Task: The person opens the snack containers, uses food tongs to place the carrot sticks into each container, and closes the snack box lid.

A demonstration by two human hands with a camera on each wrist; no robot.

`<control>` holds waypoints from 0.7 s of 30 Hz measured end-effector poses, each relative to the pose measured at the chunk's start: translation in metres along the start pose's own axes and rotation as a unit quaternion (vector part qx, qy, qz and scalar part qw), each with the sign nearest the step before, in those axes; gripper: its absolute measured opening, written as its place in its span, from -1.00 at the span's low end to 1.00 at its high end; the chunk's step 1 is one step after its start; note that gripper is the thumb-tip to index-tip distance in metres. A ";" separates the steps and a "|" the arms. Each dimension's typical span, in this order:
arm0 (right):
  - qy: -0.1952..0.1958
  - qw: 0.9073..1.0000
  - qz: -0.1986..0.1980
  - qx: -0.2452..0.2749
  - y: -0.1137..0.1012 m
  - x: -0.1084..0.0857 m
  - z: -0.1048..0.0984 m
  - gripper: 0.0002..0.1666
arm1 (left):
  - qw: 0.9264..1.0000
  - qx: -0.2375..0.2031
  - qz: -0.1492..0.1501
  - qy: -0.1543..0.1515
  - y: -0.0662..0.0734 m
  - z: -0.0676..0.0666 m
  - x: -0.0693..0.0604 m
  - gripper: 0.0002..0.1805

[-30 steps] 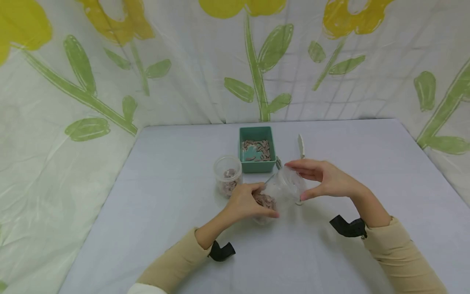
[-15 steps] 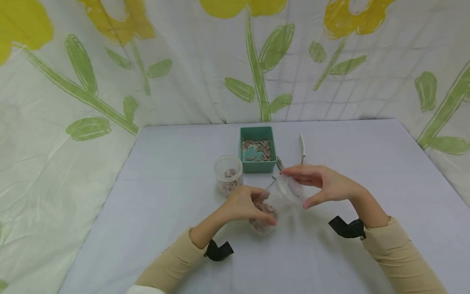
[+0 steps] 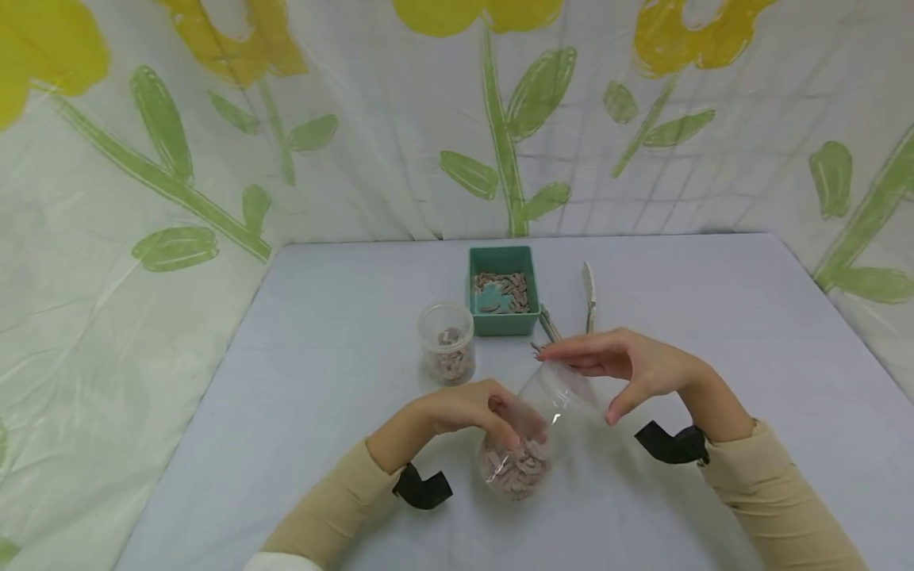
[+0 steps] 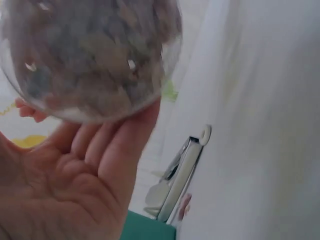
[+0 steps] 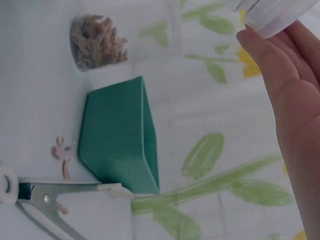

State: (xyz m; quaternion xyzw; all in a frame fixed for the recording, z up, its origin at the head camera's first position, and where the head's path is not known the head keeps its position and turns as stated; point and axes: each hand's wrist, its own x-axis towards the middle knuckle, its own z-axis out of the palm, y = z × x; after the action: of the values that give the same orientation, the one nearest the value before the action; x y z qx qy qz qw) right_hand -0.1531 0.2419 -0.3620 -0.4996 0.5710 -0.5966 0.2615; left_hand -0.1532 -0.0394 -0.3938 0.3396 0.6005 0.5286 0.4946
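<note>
A clear plastic jar (image 3: 524,464) with brownish shredded pieces in its bottom is held tilted, its mouth end pointing up and to the right. My left hand (image 3: 467,412) grips the jar's body, and its fingers show through the clear wall. In the left wrist view the blurred jar (image 4: 100,60) lies against the left palm and fingers. My right hand (image 3: 635,369) spans the jar's top end, fingers on the far side and thumb on the near side. The right wrist view shows its fingertips touching the clear rim (image 5: 280,17); whether a lid is on cannot be made out.
A second clear jar (image 3: 447,349), partly filled with brown pieces, stands behind the left hand. Beside it is a green box (image 3: 503,323) holding similar pieces. Tongs (image 3: 589,297) lie spread right of the box, partly hidden by the right hand. Loose pieces (image 5: 61,150) lie nearby.
Both hands have brought the tilted jar toward the near side of the table. The second jar, green box and tongs have stayed put, with more of the tongs' arms uncovered.
</note>
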 end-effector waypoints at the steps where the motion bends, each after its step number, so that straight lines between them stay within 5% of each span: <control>1: -0.009 1.000 -0.009 0.000 0.000 0.001 0.000 -0.06 | 0.999 -0.017 0.008 -0.027 -0.002 -0.001 0.001 -0.12; 3: -0.016 1.000 -0.018 -0.002 0.000 0.002 0.000 -0.06 | 0.998 -0.031 0.014 -0.048 -0.004 -0.002 0.002 0.01; 5: -0.008 1.000 -0.020 -0.012 -0.001 0.003 -0.001 -0.07 | 0.999 -0.026 0.009 -0.022 -0.002 -0.001 0.001 -0.03; 8: 0.023 0.999 -0.006 -0.041 -0.004 0.003 -0.002 -0.07 | 0.997 -0.001 -0.022 0.069 0.003 0.003 -0.003 -0.31; 10: 0.052 0.996 0.016 -0.071 -0.005 0.002 -0.001 -0.09 | 0.989 0.028 -0.041 0.139 0.007 0.006 -0.005 -0.40; 12: 0.088 0.989 0.048 -0.108 -0.005 0.002 0.001 -0.12 | 0.974 0.075 -0.051 0.206 0.010 0.010 -0.005 -0.36; 15: 0.148 0.972 0.105 -0.152 -0.005 0.004 0.006 -0.16 | 0.943 0.161 -0.057 0.287 0.011 0.016 -0.003 -0.23; 21: 0.229 0.925 0.210 -0.218 -0.007 0.010 0.017 -0.19 | 0.897 0.256 -0.059 0.357 0.007 0.023 0.002 -0.16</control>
State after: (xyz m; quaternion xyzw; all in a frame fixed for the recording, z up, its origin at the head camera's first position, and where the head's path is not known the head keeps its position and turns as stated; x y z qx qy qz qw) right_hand -0.1397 0.2271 -0.3554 -0.2631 0.8230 -0.4870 0.1274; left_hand -0.1328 -0.0289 -0.3863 0.2069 0.8700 0.4125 0.1736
